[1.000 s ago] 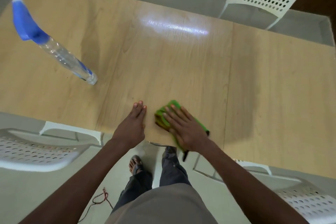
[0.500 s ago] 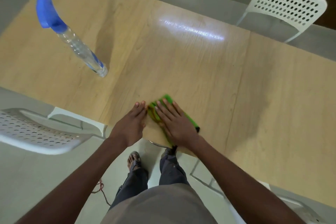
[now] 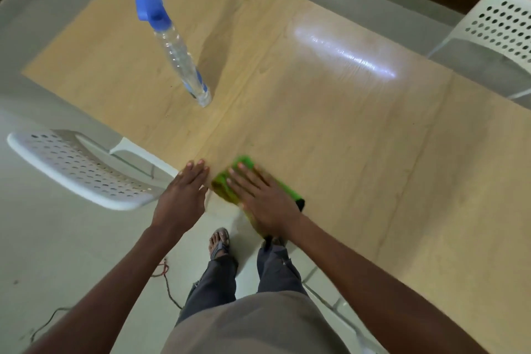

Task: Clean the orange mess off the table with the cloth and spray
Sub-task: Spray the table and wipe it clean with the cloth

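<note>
A green cloth lies at the near edge of the wooden table, its left part stained orange-brown. My right hand is pressed flat on the cloth, fingers spread. My left hand rests at the table's edge just left of the cloth, fingers together, holding nothing. A clear spray bottle with a blue trigger head stands upright on the table at the far left, well away from both hands. No orange mess shows on the bare wood.
A white perforated chair stands at the left below the table edge, another chair at the far right. My legs and sandalled feet are below on the pale floor, with a thin cable lying nearby.
The view has shifted and tilted, so the bottle and table appear moved right. My right hand has slid the cloth left against my left hand at the table's edge.
</note>
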